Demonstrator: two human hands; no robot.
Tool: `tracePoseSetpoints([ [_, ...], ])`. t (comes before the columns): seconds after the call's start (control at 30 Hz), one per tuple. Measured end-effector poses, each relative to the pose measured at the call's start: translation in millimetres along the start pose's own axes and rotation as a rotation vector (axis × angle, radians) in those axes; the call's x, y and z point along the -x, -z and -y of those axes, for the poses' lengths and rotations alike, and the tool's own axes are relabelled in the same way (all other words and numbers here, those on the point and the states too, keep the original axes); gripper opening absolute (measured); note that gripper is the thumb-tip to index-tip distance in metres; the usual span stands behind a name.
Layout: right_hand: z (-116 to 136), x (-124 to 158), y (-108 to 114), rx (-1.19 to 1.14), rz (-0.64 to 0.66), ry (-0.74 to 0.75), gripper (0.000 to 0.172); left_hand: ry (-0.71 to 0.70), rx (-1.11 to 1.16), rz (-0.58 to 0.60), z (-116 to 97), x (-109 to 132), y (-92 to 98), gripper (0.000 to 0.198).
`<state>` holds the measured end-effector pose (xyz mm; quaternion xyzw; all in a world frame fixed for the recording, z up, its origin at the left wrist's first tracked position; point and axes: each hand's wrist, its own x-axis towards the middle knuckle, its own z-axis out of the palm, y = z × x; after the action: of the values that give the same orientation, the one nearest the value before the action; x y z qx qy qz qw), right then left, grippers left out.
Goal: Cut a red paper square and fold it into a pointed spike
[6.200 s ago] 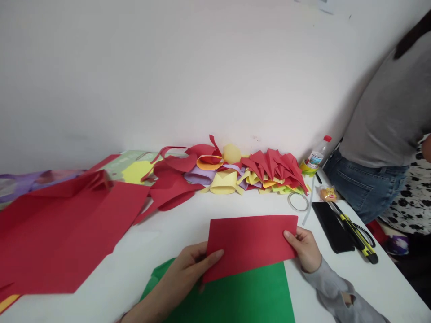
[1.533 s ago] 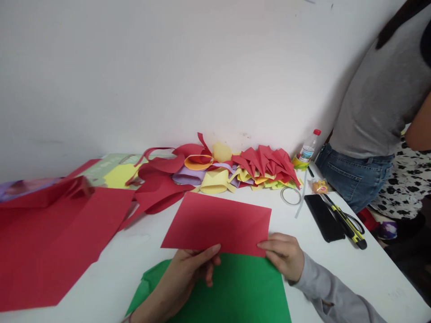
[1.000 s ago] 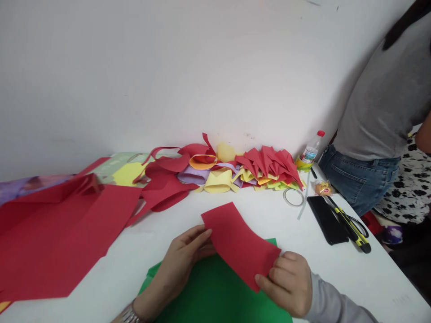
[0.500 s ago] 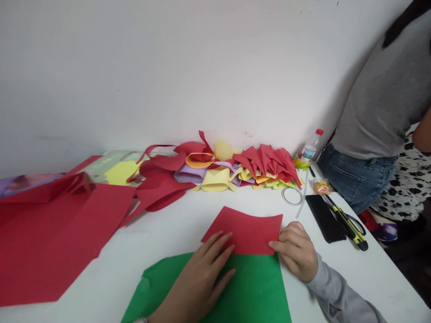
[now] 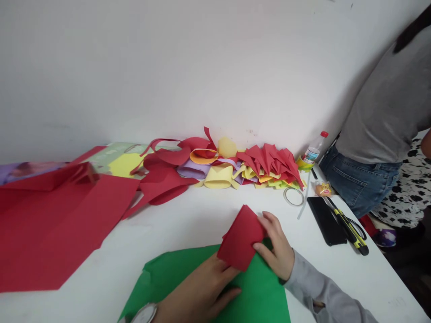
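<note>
A red sheet of paper (image 5: 241, 237), bent over on itself, stands over a green sheet of paper (image 5: 262, 291). My right hand (image 5: 278, 246) grips its right edge between thumb and fingers. From the lower left, my left hand (image 5: 205, 285) reaches in over the green sheet. Its thumb is stretched out and apart, while the ends of its other fingers are hidden under the red flap. A watch (image 5: 145, 313) circles my left wrist.
Large red paper (image 5: 63, 237) covers the table's left side. Folded paper pieces (image 5: 161, 184) line the wall, with red pointed ones (image 5: 269, 161) to the right. A bottle (image 5: 311, 152), tape roll (image 5: 293, 196), black phone (image 5: 326, 220) and yellow-black cutter (image 5: 352, 231) lie right. A person (image 5: 380, 107) stands beyond.
The red sheet lay flat and wide; its right part is now folded over to the left, covering my left fingertips. My right hand has moved left with that edge.
</note>
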<state>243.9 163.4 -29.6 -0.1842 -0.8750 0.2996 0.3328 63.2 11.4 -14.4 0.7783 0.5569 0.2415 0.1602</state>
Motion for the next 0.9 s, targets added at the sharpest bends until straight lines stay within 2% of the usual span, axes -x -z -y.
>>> tracePoseSetpoints([
  [0.07, -2.5, -1.5, -0.2, -0.175, -0.013, -0.127, 0.063, -0.038, -0.038, -0.032, 0.4, -0.7, -1.5, 0.046],
  [0.1, -3.5, -2.5, 1.2, -0.273, -0.008, -0.154, 0.06, -0.048, -0.069, -0.072, 0.2, -1.0, -2.4, 0.04],
  [0.17, -5.1, -4.8, 5.7, -0.448, 0.008, -0.166, 0.041, 0.004, -0.123, -0.182, -0.9, -0.8, -4.3, 0.026],
  [0.23, -5.5, -6.5, 10.8, -0.57, 0.016, -0.117, 0.028, 0.128, -0.099, -0.275, -1.8, 0.1, -5.5, 0.027],
  [0.33, -2.9, -6.9, 15.9, -0.655, 0.004, -0.056, 0.021, 0.276, 0.17, -0.297, -0.7, 1.4, -4.2, 0.037],
  [0.47, 2.7, -4.4, 17.6, -0.795, 0.02, -0.116, 0.012, 0.37, 0.525, -0.375, 2.2, -0.6, 2.4, 0.03],
  [0.6, -1.9, -0.2, 13.9, -0.863, 0.051, -0.159, 0.021, 0.476, 0.724, -0.411, 1.6, -2.7, 7.5, 0.032],
  [0.77, -15.4, 4.4, 3.7, -0.753, -0.095, -0.184, 0.034, 0.515, 0.751, -0.476, -0.7, -2.8, 5.1, 0.032],
  [0.9, -10.4, 3.6, 1.0, -0.804, -0.024, -0.244, 0.038, 0.504, 0.765, -0.501, -3.9, -5.5, 1.2, 0.029],
])
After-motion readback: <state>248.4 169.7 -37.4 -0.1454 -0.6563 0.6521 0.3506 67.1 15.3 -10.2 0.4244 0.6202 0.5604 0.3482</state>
